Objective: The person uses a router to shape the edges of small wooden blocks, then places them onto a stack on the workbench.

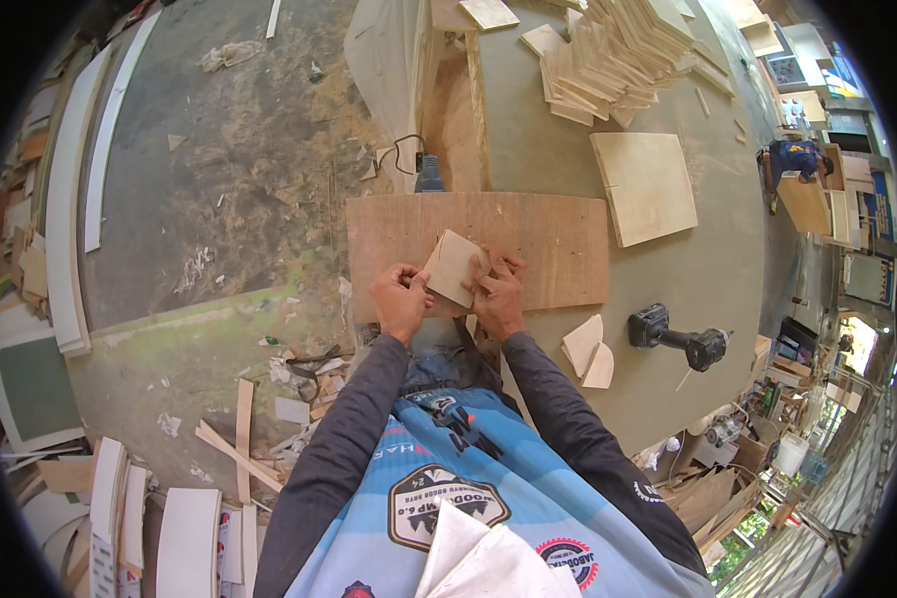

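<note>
Above a reddish-brown wooden board (pixel 556 249), I hold a small, pale, roughly square piece of plywood (pixel 453 267) tilted between both hands. My left hand (pixel 401 301) is closed, thumb and fingers pinched at the piece's left lower edge. Across its right side lie the bent fingers of my right hand (pixel 496 291), gripping that edge. Whether it is one sheet or several thin ones together, I cannot tell. Just beyond the board stands the dark blue end of a corded tool or plug (pixel 429 174).
Right of the board lie a square plywood sheet (pixel 648 187), small pointed offcuts (pixel 588 351) and a black cordless drill (pixel 680 339). Stacked thin panels (pixel 618 60) stand at the far right. Wood strips (pixel 241 439) and scraps litter the lower left. Another person (pixel 795 159) bends over boards far right.
</note>
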Available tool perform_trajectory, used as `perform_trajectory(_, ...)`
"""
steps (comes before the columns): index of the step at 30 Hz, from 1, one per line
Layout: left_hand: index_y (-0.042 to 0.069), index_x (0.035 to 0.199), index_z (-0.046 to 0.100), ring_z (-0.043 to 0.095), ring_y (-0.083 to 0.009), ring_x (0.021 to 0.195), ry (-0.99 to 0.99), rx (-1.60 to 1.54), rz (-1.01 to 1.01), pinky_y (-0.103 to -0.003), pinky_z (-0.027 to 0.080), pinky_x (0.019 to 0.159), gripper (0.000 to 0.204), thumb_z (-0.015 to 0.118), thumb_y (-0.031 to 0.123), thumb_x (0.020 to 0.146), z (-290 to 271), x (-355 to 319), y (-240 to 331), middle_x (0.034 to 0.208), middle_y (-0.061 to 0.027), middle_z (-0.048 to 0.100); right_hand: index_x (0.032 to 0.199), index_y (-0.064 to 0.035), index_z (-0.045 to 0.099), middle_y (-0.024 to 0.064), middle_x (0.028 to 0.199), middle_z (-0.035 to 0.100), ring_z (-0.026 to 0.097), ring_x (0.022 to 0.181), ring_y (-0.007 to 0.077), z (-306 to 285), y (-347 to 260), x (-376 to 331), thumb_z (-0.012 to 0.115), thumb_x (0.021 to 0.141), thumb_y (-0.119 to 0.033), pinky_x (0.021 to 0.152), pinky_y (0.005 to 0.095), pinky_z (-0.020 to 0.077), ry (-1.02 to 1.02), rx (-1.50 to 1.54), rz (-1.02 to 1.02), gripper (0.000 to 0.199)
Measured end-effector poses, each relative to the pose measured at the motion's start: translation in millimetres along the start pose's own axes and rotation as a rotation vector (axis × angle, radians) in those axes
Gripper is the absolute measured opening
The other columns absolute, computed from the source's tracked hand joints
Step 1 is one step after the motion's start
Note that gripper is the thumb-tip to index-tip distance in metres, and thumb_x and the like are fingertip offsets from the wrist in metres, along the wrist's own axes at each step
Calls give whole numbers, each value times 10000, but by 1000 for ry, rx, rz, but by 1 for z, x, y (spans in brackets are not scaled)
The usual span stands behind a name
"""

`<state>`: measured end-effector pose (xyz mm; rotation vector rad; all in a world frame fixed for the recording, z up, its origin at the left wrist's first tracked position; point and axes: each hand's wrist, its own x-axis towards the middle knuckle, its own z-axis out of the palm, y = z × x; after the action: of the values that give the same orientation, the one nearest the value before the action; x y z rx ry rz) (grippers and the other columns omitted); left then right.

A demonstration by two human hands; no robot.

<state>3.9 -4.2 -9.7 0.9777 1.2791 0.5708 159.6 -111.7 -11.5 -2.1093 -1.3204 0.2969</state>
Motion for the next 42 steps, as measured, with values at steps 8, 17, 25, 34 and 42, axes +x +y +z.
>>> perform_trajectory(8,-46,905,690,676,-128,525,-5,19,-1,-261,530,443,68,723,2,940,0,2,1,680,-52,653,1262,-135,785,104,1427,649,465,1241,345,-2,-4,0,807,783,-51,1047,418,418,0,11,7,487)
perform_trajectory(17,-52,911,692,674,-129,522,-2,22,12,-262,539,447,69,723,3,939,0,5,-1,680,-53,655,1270,-175,781,74,1447,629,463,1227,351,1,-2,0,812,825,-95,1041,426,425,33,12,-23,453)
perform_trajectory(25,-58,914,693,682,-138,525,2,21,4,-264,542,444,71,725,3,935,0,5,1,682,-61,664,1275,-185,781,84,1437,632,456,1214,349,3,-1,0,823,809,-101,1035,424,433,41,0,-29,475)
perform_trajectory(34,-58,904,691,683,-141,526,4,37,20,-266,545,446,72,724,0,933,-1,8,0,680,-62,658,1266,-174,785,87,1433,635,455,1214,346,4,-4,-1,824,814,-99,1041,422,427,51,20,-5,460)
perform_trajectory(42,-66,884,693,680,-145,513,3,34,15,-269,543,438,81,734,-6,921,-1,11,1,670,-58,649,1281,-179,778,87,1437,635,451,1226,346,9,-1,-2,823,822,-97,1056,417,411,60,50,11,468)
